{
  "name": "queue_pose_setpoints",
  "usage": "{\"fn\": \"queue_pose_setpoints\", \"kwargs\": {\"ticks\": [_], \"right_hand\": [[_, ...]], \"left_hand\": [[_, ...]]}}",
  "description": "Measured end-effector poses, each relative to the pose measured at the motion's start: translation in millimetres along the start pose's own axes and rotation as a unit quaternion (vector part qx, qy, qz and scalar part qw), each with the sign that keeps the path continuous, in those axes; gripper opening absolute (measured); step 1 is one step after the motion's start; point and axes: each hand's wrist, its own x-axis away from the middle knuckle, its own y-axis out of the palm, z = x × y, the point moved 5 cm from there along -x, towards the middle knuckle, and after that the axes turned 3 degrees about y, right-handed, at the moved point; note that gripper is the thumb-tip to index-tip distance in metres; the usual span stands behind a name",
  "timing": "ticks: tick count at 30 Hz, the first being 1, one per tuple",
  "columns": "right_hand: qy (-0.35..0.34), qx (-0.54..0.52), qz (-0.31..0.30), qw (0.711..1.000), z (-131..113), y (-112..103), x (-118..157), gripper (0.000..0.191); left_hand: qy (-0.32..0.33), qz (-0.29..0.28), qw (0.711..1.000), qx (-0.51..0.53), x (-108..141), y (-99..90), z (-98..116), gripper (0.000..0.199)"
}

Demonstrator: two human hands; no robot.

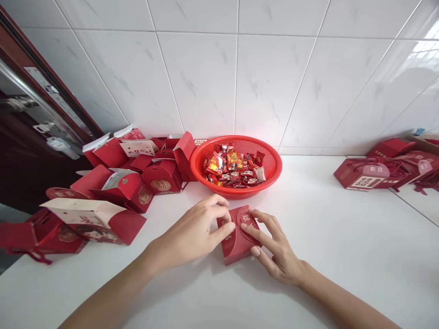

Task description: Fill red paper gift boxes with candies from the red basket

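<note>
A small red candy box (236, 246) with pale characters on its flaps lies on the white table in front of me. Its curved top flaps are folded over and overlap near the middle. My left hand (202, 228) is at the box's left side, thumb and fingers bent over the left flap. My right hand (277, 249) rests on the right side, with its index finger pressing on the top flap and its thumb at the near right edge; the fingers are spread. Just behind the box stands a red plastic basket (236, 192) holding many wrapped candies (235, 167).
Several red gift boxes (116, 192), some with raised lids, crowd the left of the white table (308, 196). More red boxes with ribbons (368, 173) stand at the right. A tiled wall (274, 82) rises behind, and a dark door (37, 137) is at the left.
</note>
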Motion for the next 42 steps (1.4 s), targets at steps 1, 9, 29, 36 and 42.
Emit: {"fn": "queue_pose_setpoints", "kwargs": {"ticks": [1,9,29,36,42], "right_hand": [[0.000,0.002,-0.001,1.000,0,0,0,0.047],[0.022,-0.006,0.018,1.000,-4,-3,0,0.048],[0.054,-0.003,0.053,0.997,2,-18,-7,0.027],[0.019,0.076,0.013,0.997,-9,-25,-15,0.041],[0.046,0.098,-0.065,0.992,-11,-32,-23,0.043]], "left_hand": [[0.000,-0.014,1.000,0.001,-1,4.6,0,0.031],[-0.019,-0.038,0.999,0.029,-3,17.6,1,0.019],[0.045,0.031,0.998,0.036,-6,41.7,7,0.036],[0.023,0.068,0.997,0.032,-4,51.5,9,0.033],[0.026,0.076,0.995,0.054,-6,54.2,7,0.040]]}}
